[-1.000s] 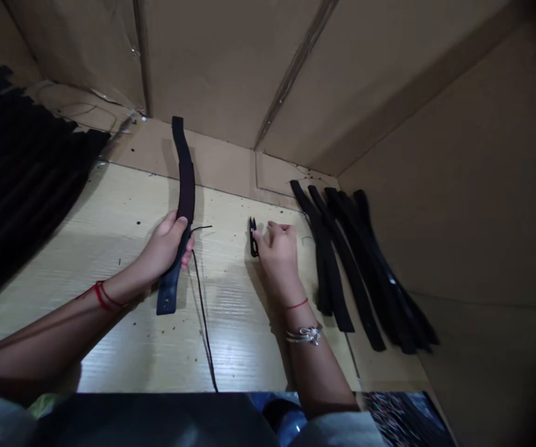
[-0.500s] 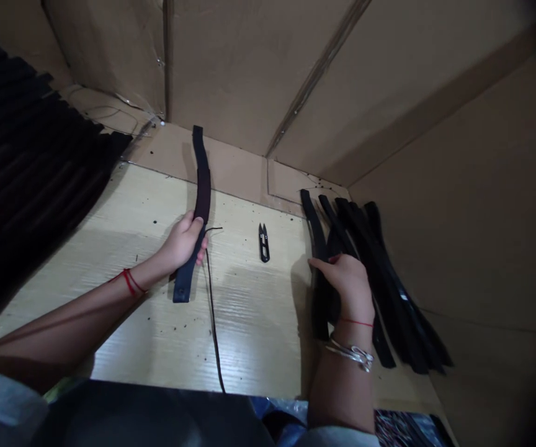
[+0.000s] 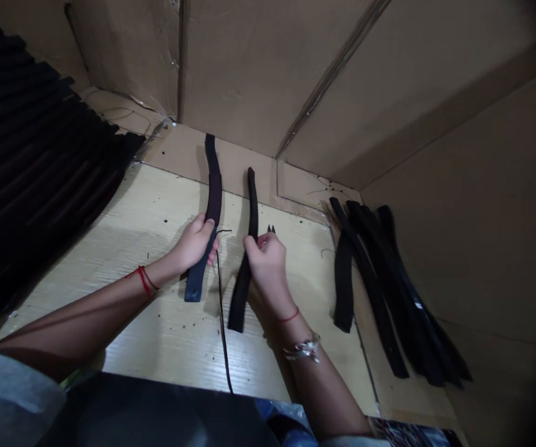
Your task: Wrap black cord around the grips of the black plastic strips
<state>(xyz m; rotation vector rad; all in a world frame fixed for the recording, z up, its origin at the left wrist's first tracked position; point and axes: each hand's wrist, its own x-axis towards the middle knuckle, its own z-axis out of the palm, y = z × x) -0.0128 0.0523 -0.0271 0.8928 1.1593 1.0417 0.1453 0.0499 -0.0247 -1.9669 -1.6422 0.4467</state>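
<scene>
My left hand [image 3: 200, 242] is closed round the lower part of a black strap [image 3: 214, 192], which has a thicker middle section and a small round mark near its near end. A thin dark cord [image 3: 222, 304] runs beside that hand down to the table's near edge. My right hand [image 3: 268, 253] grips a second black strap [image 3: 240, 295] at its middle, lifted over the table to the right of the first. Behind my right hand the tips of black thread snips [image 3: 271, 229] show; their handles are hidden.
Several black straps [image 3: 379, 279] lie in a loose pile at the right. A big stack of dark strips [image 3: 40, 161] fills the left side. Cardboard walls [image 3: 259, 74] enclose the back and right of the wooden table [image 3: 123, 267]. Dark specks dot the tabletop.
My right hand has taken a black strap from the right-hand pile and carried it left, now partly covering the snips. My left hand keeps its hold; the view has shifted slightly.
</scene>
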